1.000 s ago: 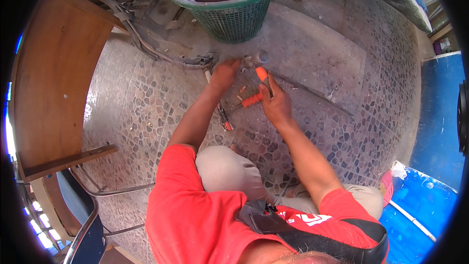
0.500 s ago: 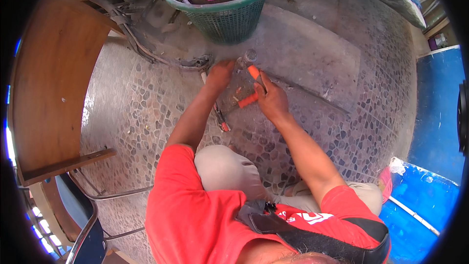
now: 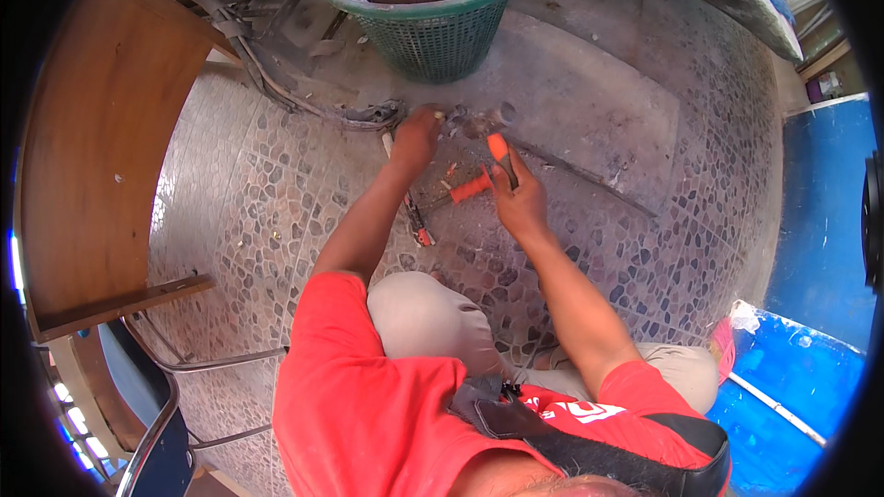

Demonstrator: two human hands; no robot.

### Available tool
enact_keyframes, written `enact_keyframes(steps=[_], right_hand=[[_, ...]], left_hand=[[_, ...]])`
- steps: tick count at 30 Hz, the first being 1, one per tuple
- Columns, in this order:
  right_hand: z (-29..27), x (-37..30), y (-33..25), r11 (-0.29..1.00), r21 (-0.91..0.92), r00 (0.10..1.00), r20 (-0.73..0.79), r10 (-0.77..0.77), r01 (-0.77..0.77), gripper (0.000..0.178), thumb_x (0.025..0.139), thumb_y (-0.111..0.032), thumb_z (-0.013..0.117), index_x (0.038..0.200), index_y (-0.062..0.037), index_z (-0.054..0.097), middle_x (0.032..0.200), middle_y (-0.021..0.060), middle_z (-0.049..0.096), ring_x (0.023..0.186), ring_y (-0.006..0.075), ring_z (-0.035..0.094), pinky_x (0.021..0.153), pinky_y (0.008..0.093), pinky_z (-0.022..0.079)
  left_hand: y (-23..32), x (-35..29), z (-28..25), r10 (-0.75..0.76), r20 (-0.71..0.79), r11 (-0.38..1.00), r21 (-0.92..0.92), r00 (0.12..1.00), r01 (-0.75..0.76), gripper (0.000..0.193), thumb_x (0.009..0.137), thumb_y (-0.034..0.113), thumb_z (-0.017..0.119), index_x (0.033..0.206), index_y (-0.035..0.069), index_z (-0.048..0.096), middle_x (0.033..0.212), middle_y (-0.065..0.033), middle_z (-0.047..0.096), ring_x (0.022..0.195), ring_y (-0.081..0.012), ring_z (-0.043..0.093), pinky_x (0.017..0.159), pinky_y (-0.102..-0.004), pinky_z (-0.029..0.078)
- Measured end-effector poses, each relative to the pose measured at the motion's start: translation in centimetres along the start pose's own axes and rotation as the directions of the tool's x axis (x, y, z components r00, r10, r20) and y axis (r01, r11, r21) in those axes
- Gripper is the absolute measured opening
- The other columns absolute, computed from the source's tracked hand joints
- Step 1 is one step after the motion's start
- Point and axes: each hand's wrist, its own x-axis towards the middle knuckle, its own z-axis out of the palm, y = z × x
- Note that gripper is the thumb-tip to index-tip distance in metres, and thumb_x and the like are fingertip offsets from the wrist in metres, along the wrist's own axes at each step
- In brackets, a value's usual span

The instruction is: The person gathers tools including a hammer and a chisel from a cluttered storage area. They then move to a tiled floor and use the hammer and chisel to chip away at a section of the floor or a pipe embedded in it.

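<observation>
The left hand's grip (image 3: 419,133) was closed down on something small on the floor, just below the green basket (image 3: 433,32); what it pinched I could not tell. Right of it, the right hand (image 3: 517,198) was wrapped around orange-handled pliers (image 3: 483,175), jaws pointing toward the left hand. It looked like a cutting or pulling step, calling next for a steady squeeze. A second tool (image 3: 414,216) lay by the left forearm. The basket crowded the far side; open tiled floor (image 3: 663,221) lay right of it.
</observation>
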Motion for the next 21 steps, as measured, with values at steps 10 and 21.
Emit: enact_keyframes(steps=[10, 21], right_hand=[[-2.0, -2.6, 7.6, 0.973, -0.058, 0.971, -0.106, 0.216, -0.223, 0.047, 0.093, -0.026, 0.067, 0.132, -0.0004, 0.059, 0.117, 0.0226, 0.068, 0.111, 0.0339, 0.066, 0.093, 0.0368, 0.049], [-3.0, -4.6, 11.5, 0.931, -0.143, 0.941, -0.086, 0.328, -0.337, 0.043, 0.091, -0.029, 0.068, 0.127, -0.0054, 0.064, 0.107, 0.0211, 0.071, 0.101, 0.0336, 0.069, 0.086, 0.0391, 0.051]], left_hand=[[1.2, 1.1, -0.6, -0.251, -0.237, 0.955, -0.219, 0.938, 0.2, 0.017, 0.094, 0.012, 0.057, 0.108, 0.002, 0.061, 0.095, -0.0231, 0.067, 0.091, -0.0427, 0.065, 0.079, -0.0462, 0.051], [0.3, -0.3, -0.3, -0.303, 0.124, 0.926, 0.271, 0.945, 0.262, 0.032, 0.082, 0.017, 0.071, 0.109, 0.002, 0.065, 0.109, -0.0218, 0.062, 0.103, -0.041, 0.062, 0.088, -0.0483, 0.052]])
